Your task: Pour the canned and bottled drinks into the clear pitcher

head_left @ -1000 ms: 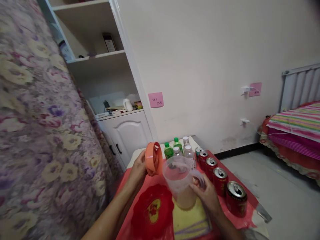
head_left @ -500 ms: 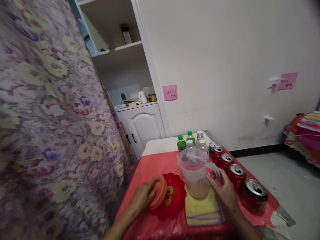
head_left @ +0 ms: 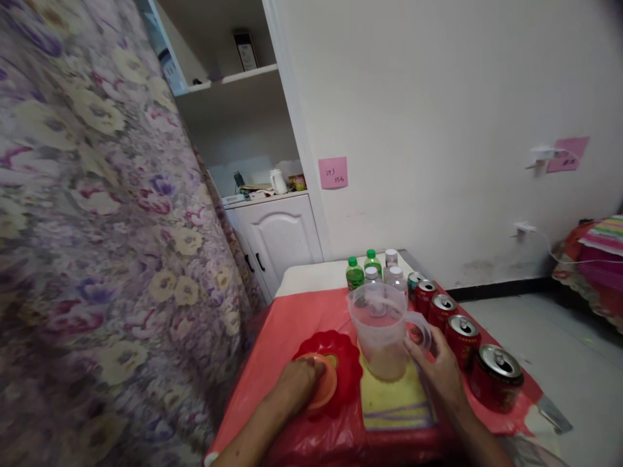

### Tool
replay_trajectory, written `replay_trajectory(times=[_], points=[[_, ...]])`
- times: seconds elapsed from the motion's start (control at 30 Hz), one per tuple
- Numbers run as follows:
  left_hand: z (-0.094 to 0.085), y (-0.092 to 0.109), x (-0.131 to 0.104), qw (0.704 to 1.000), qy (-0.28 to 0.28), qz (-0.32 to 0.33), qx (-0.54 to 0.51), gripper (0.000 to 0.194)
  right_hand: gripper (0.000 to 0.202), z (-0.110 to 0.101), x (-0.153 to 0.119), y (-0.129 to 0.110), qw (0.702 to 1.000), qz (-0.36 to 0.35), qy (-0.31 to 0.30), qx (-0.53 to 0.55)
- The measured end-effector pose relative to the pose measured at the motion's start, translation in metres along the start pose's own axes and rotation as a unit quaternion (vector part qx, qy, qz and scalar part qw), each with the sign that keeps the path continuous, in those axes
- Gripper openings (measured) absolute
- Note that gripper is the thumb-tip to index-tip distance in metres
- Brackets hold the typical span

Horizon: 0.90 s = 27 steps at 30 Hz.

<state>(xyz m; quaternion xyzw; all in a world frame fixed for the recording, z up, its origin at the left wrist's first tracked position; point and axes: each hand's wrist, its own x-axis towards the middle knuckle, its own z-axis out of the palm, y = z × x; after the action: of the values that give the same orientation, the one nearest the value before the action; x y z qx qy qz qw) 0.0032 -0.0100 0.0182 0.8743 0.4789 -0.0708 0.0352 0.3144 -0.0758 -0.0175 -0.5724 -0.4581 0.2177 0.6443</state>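
My left hand (head_left: 299, 381) grips a round orange lid (head_left: 327, 384), with its fingers over the near rim. The lid is over the red scalloped plate (head_left: 349, 363); whether it touches the plate is hard to tell. My right hand (head_left: 438, 363) is closed on the handle of a clear plastic pitcher (head_left: 382, 347). The pitcher stands upright on a folded yellow cloth (head_left: 396, 402) with purple stripes. My left fingertips are partly hidden inside the lid.
Behind the pitcher stand several bottles, among them a green-capped bottle (head_left: 355, 275) and a white-capped bottle (head_left: 396, 279). A row of cans, the nearest a wide can (head_left: 496, 376), lines the table's right edge. Red plastic (head_left: 296, 314) covers the table. A floral curtain (head_left: 97, 259) hangs on the left.
My left hand has brought the orange lid from a tilted position at the plate's left side down and right over the plate, now lying flatter. My right hand stays on the pitcher handle.
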Motion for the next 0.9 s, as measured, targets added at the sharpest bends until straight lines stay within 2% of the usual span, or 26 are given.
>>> replay_trajectory(times=[0.13, 0.3, 0.43, 0.63, 0.77, 0.9], points=[[-0.006, 0.006, -0.003, 0.999, 0.004, -0.032, 0.004, 0.022, 0.047, 0.001, 0.0, 0.001, 1.0, 0.003, 0.004, 0.001], [0.0, 0.001, -0.009, 0.996, 0.064, -0.045, -0.048, 0.021, 0.051, 0.0, -0.001, 0.001, 1.0, 0.003, 0.004, -0.013], [0.014, -0.021, -0.025, 0.979, 0.152, -0.075, -0.115, 0.027, 0.05, -0.003, -0.003, -0.001, 1.0, 0.006, 0.001, -0.018], [0.044, -0.056, -0.057, 0.925, 0.289, -0.156, -0.189, 0.039, 0.054, -0.007, -0.005, 0.0, 0.999, 0.019, 0.006, -0.03], [0.066, -0.065, -0.066, 0.896, 0.331, -0.204, -0.216, 0.038, 0.057, -0.007, -0.008, 0.009, 0.999, 0.014, 0.009, -0.03], [0.077, -0.067, -0.063, 0.887, 0.34, -0.21, -0.232, 0.035, 0.061, -0.01, -0.011, 0.016, 0.999, 0.013, 0.009, -0.033]])
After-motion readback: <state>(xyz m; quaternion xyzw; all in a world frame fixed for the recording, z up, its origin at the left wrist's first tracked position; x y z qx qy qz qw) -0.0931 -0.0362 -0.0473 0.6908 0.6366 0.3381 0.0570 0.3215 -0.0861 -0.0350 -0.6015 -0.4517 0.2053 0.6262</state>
